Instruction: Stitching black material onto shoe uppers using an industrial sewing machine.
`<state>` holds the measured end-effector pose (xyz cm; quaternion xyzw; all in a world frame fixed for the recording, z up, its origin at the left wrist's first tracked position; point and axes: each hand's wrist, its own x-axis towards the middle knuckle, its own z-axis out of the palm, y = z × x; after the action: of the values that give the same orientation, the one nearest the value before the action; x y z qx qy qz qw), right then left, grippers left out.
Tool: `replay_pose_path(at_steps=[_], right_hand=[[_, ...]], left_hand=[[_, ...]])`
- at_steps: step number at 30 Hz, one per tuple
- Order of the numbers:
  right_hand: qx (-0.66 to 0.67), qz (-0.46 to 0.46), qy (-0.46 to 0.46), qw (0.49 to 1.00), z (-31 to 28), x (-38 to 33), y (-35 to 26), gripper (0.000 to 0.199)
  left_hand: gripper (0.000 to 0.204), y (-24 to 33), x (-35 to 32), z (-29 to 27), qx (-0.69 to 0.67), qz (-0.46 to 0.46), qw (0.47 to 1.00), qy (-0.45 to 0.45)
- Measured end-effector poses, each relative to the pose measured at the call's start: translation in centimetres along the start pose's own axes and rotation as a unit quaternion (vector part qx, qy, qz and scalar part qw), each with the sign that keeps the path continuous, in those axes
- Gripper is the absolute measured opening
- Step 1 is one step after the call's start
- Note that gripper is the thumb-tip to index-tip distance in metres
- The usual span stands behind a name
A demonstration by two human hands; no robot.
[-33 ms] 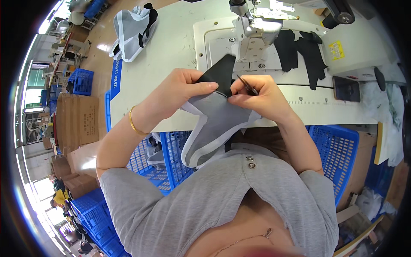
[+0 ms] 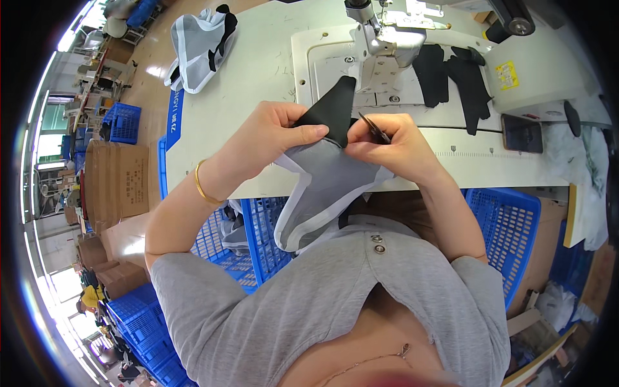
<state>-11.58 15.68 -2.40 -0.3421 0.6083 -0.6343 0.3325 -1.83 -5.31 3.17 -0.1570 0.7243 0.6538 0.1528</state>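
Note:
A grey mesh fabric piece with pale edge bands [image 2: 335,168] hangs in front of the table, joined to a black fabric panel [image 2: 332,109] that points up toward the sewing machine. My left hand [image 2: 277,132] pinches the black panel by the seam, thumb on top. Close beside it, my right hand [image 2: 387,142] is closed at the seam's other end, fingertips on the cloth. Tucked in the right hand's fingers is a small dark pointed tool [image 2: 376,129] that looks like thread snips. The fingers hide part of the seam and the tool.
The sewing machine [image 2: 387,48] stands just beyond my hands. Black fabric pieces [image 2: 464,87] and a phone [image 2: 522,133] lie to its right. Another grey mesh piece [image 2: 196,51] rests at the table's far left. Blue baskets [image 2: 506,226] stand below the table's front edge.
The tip of the black panel stands slightly higher. Both hands keep their grips and have hardly moved.

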Motion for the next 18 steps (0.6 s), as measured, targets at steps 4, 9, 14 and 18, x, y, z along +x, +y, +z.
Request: replay_pose_path(at_steps=[4,9,14,18], right_hand=[[-0.016,0.061,0.000,0.998,0.2,-0.2,-1.3,0.014],[0.027,0.069,-0.016,0.997,0.4,0.1,0.0,0.017],[-0.081,-0.034,0.079,0.993,1.1,-0.6,0.2,0.014],[-0.181,-0.162,0.134,0.961,1.3,-0.7,0.3,0.013]], left_hand=[[0.016,0.3,-0.8,0.8,0.100,0.091,0.990,0.048],[0.013,0.5,-0.7,1.8,0.214,0.247,0.941,0.087],[0.018,0.7,0.2,0.6,0.136,0.071,0.988,0.034],[0.020,0.4,0.4,0.4,0.039,0.083,0.996,0.005]])
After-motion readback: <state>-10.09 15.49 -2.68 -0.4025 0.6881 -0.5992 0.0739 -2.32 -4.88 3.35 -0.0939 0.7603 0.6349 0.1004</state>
